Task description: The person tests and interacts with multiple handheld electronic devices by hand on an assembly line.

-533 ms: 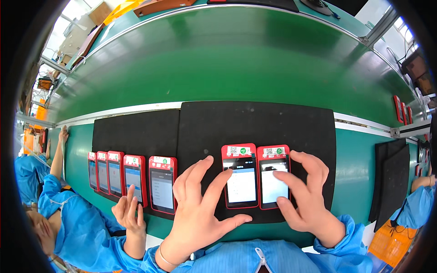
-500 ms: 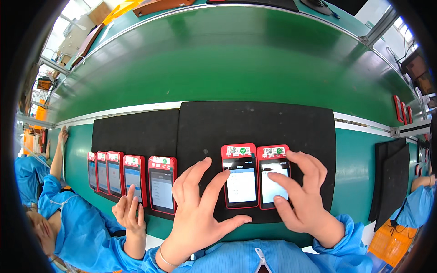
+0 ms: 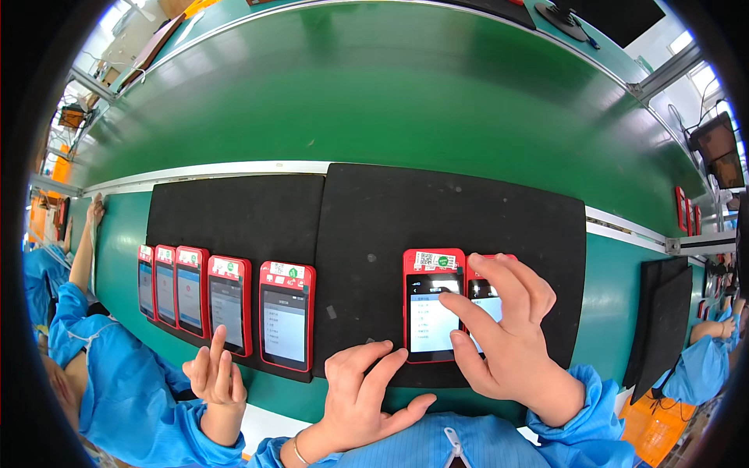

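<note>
Two red handheld terminals with lit touchscreens lie side by side on a black mat (image 3: 374, 218). My right hand (image 3: 519, 335) is over them, its index fingertip on the screen of the left terminal (image 3: 429, 324). That hand's fingers are apart and hold nothing, and they cover much of the right terminal (image 3: 485, 292). At the mat's near edge, my left hand (image 3: 363, 398) hovers with bent, parted fingers and nothing in it. Its fingertips are close to the left terminal's lower left corner. Another red terminal (image 3: 285, 324) with a list on its screen lies further left.
Several more red terminals (image 3: 191, 288) stand in a row at the left, where a co-worker's hand (image 3: 214, 378) points at one. Folded black mats (image 3: 659, 327) lie at the right edge. A green panel (image 3: 374, 93) rises beyond the bench.
My left hand has drawn back toward me, off the left terminal's edge. My right index finger has shifted from the right terminal to the left one's screen. The view has turned slightly.
</note>
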Demonstrator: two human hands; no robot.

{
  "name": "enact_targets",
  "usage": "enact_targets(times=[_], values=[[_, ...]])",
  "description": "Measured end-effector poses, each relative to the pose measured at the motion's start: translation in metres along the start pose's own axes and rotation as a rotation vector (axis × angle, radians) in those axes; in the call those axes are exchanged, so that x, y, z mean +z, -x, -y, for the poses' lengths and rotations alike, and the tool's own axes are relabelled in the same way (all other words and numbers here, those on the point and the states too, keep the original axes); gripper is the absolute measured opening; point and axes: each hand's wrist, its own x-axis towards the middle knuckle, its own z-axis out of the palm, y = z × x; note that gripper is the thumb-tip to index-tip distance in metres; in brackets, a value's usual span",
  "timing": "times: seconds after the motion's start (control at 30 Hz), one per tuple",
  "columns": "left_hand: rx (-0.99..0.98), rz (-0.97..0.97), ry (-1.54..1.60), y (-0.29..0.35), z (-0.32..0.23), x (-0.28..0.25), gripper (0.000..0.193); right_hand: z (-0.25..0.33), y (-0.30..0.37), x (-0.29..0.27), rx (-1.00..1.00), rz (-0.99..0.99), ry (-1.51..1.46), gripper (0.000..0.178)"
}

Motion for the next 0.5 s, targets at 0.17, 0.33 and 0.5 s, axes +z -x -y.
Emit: enact_targets(times=[0.17, 0.33, 0.5], values=[[0.008, -0.014, 0.033, -0.004, 0.003, 0.005, 0.070, -0.003, -0.004, 0.001, -0.013, 0.066, 0.050, 0.037], [-0.013, -0.027, 0.052, -0.002, 0.006, 0.007, 0.075, -0.014, -0.005, -0.031, 0.109, 0.159, -0.089, 0.063], [-0.005, -0.016, 0.047, -0.003, 0.003, 0.009, 0.077, -0.036, 0.007, -0.044, 0.189, 0.453, -0.270, 0.109]])
